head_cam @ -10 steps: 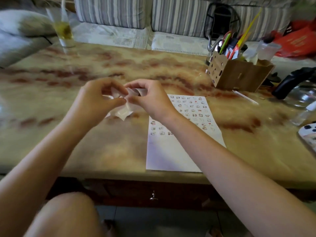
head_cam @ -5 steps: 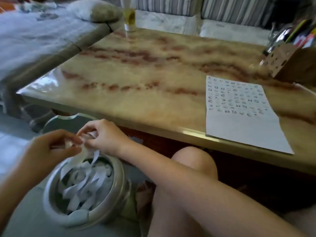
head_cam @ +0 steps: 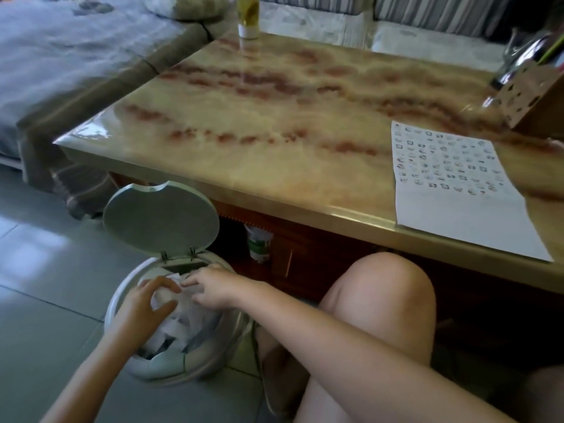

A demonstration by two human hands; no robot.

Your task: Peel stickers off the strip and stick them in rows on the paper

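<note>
The white paper (head_cam: 464, 227) lies at the table's right front edge, with several rows of small stickers (head_cam: 442, 160) across its upper half. Both my hands are down over an open waste bin (head_cam: 122, 303) on the floor at the left. My left hand (head_cam: 143, 306) curls its thumb and fingers around a crumpled white used sticker strip (head_cam: 166, 296). My right hand (head_cam: 213, 288) is beside it, fingers apart, with its fingertips touching the wad. More white strips (head_cam: 189, 319) fill the bin.
The bin's oval lid (head_cam: 161, 221) stands upright behind my hands. My bare knee (head_cam: 384, 288) is to the right of the bin, under the marble-patterned table (head_cam: 274, 123). A cardboard pen holder (head_cam: 531, 96) and a bottle (head_cam: 248, 16) stand at the table's far side.
My hands left the tabletop with the crumpled strip and went down left to the bin. They are now lower, inside its opening, and my right hand's fingers have loosened.
</note>
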